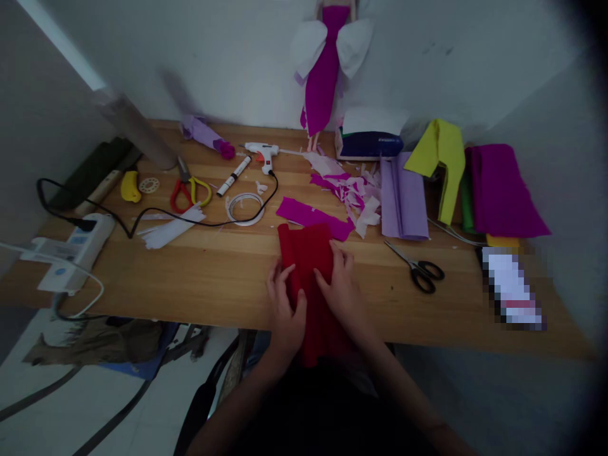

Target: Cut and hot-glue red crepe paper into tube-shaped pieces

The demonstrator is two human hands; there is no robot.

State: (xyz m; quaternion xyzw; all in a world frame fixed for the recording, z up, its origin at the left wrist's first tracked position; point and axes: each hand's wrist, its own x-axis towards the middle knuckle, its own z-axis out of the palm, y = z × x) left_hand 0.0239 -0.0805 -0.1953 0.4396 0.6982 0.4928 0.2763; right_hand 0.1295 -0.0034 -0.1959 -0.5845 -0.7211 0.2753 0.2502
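A: Red crepe paper point(308, 253) lies at the middle of the worktop's point(199, 278) near edge, its lower part hanging over that edge toward the person.

B: And the hands?

A: Both are on it. The left hand point(285, 310) pinches the sheet's left edge, fingers curled around a fold. The right hand point(342, 288) presses flat on the paper, fingers spread, not closed around anything.

B: What lies close by?

A: Just behind the red sheet is a magenta strip point(311, 215), with a heap of pink and white scraps point(354, 190) beyond it. Black-handled scissors point(418, 269) lie to the right, well apart from the right hand. A roll of tape point(244, 208) sits to the left rear, beside the cord of a glue gun point(263, 153).

B: Farther back?

A: A doll in a magenta dress point(325, 69) stands against the wall at the far edge. Lilac paper point(403, 196), a yellow-green sheet point(441, 158) and a purple sheet point(501, 190) fill the far right corner. A power strip point(76, 247) rests at the left edge, with red-and-yellow scissors point(190, 193) behind it.
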